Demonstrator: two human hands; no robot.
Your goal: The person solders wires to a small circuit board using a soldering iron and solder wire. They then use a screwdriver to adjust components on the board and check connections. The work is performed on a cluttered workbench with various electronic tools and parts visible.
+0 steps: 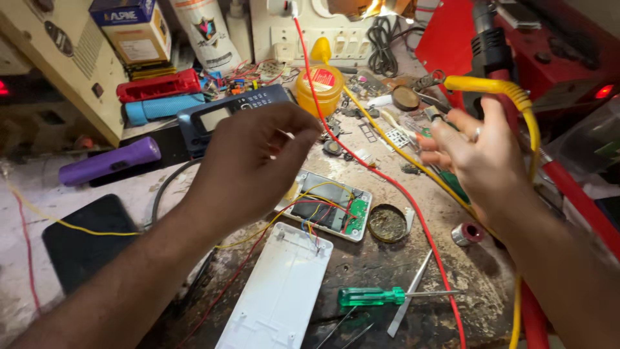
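- Head view looks down on an opened white device (326,207) lying mid-bench, its green circuit board and thin red, yellow and blue wires exposed; its detached white back cover (278,294) lies just nearer, joined to it by those wires.
- Left hand (258,161) hovers above the device's left end, fingers curled loosely together; something small and pale shows at the fingertips, but I cannot tell whether it is pinched there.
- Right hand (478,155) hangs to the right, fingers half spread; a yellow cable (497,87) loops over it near the thumb, and whether it is gripped is unclear.
- Risk, as I judge it: the fine wires linking board and cover could tear loose if either hand snags them or the red lead (387,181) crossing beside the device.
- Green-handled screwdriver (374,296) lies near, a round tin (387,223) just right of the device, a purple torch (110,160) far left.
- Left palm hides part of the device; far clutter is hard to make out.
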